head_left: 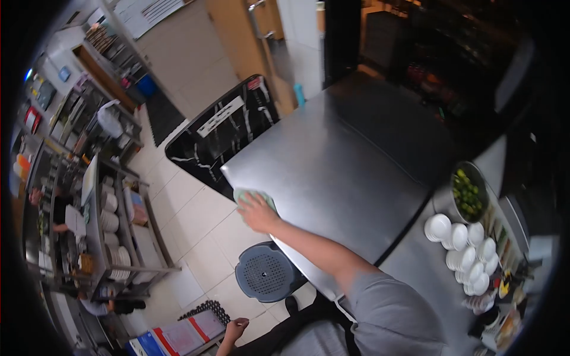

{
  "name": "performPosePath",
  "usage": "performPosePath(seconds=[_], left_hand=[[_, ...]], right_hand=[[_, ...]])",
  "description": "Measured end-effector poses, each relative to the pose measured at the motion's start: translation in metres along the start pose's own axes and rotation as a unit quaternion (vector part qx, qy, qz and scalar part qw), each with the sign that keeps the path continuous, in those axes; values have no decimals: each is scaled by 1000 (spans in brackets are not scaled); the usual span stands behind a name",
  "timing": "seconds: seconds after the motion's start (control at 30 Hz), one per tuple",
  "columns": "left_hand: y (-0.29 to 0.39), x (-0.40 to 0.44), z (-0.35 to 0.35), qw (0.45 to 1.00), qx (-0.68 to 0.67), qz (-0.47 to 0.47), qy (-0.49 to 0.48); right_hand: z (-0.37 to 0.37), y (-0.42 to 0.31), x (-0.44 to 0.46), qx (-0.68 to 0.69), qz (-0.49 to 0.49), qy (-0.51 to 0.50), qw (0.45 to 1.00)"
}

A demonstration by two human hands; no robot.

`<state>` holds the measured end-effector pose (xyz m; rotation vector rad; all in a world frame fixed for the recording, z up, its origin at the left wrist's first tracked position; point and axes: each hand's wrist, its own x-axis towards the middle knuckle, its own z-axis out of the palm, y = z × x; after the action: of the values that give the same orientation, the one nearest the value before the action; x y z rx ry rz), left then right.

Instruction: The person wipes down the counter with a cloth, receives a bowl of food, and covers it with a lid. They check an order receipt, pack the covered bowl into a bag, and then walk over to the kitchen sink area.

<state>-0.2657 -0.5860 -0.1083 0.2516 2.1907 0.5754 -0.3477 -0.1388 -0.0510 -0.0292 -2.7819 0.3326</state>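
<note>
My right hand (259, 213) presses a pale green cloth (268, 199) against the left edge of a stainless steel table (332, 172). Its fingers lie over the cloth, and part of the cloth sticks out around them. My right arm in a grey sleeve stretches across the near part of the table. Down at the bottom, my left hand (237, 328) hangs beside my body with its fingers curled, and I see nothing in it. A grey perforated stool (264, 273) stands on the floor below the right hand.
Stacked white bowls (469, 255) and a metal pot (442, 202) of green pieces stand on the right. A black marbled board (208, 157) is beyond the table's left corner. Shelves of plates (110, 222) line the left, where a co-worker's arm shows. Boxes (187, 335) lie bottom left.
</note>
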Motion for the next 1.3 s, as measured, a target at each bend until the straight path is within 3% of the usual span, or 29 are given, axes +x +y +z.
performPosePath(seconds=[0.03, 0.1, 0.2, 0.23, 0.37, 0.4, 0.43, 0.47, 0.5, 0.53, 0.6, 0.67, 0.7, 0.73, 0.8, 0.87, 0.97, 1.0, 1.07, 1.1, 1.17, 1.2, 1.23, 1.27, 1.3], left_hand=[[10, 5, -3, 1000, 9, 15, -14], [34, 18, -8, 988, 29, 151, -27], [65, 48, -2, 966, 49, 242, -80], [89, 49, -4, 946, 119, 286, -95], [167, 38, 7, 879, 158, 413, -180], [178, 38, 16, 860, 156, 416, -251], [189, 34, 27, 838, 151, 415, -320], [200, 15, 35, 848, 74, 341, -399], [212, -10, 46, 841, 4, 258, -475], [223, -60, 66, 800, -129, 121, -574], [228, -88, 93, 664, -207, 5, -718], [222, -111, 127, 667, -174, -24, -724], [219, -125, 143, 679, -186, -39, -709], [219, -138, 156, 673, -162, -44, -721], [231, -162, 181, 680, -111, 11, -725], [260, -198, 189, 713, -118, 85, -686], [313, -219, 213, 710, -18, 454, -538], [329, -215, 224, 691, 51, 560, -455], [343, -169, 281, 636, 205, 684, -292], [332, -150, 310, 640, 213, 679, -289], [310, -116, 364, 562, 410, 716, -57], [307, -109, 395, 536, 461, 707, 10], [292, -172, 393, 616, 435, 657, 5], [278, -198, 419, 578, 448, 677, 74], [268, -223, 449, 535, 468, 698, 85]], right_hand=[[-10, -9, -30, -19, 9, 1, 1000], [-32, -31, -92, -47, 42, -8, 998], [-56, -75, -176, -57, 122, -13, 991], [-63, -92, -197, -39, 150, -9, 988], [-78, -159, -266, -15, 294, -17, 955], [-74, -170, -282, 17, 331, -4, 943], [-73, -180, -292, 46, 365, 9, 930], [-81, -195, -293, 42, 382, 17, 923], [-96, -210, -295, 226, 397, 113, 882], [-112, -248, -319, 376, 424, 246, 787], [-132, -290, -338, 336, 459, 265, 778], [-154, -330, -361, 130, 476, 215, 842], [-176, -352, -377, 99, 519, 217, 821], [-184, -369, -400, 86, 535, 283, 791], [-198, -409, -452, 27, 597, 354, 719], [-208, -461, -504, -65, 684, 348, 637], [-200, -551, -579, -179, 775, 345, 499], [-189, -582, -606, -190, 799, 351, 450], [-156, -650, -659, -208, 848, 338, 350], [-137, -685, -679, -211, 874, 318, 302], [-111, -751, -705, -183, 903, 324, 217], [-99, -781, -715, -174, 914, 315, 189], [-86, -807, -722, -165, 924, 305, 159], [-74, -830, -728, -135, 935, 298, 139], [-68, -847, -734, -108, 944, 289, 118]])
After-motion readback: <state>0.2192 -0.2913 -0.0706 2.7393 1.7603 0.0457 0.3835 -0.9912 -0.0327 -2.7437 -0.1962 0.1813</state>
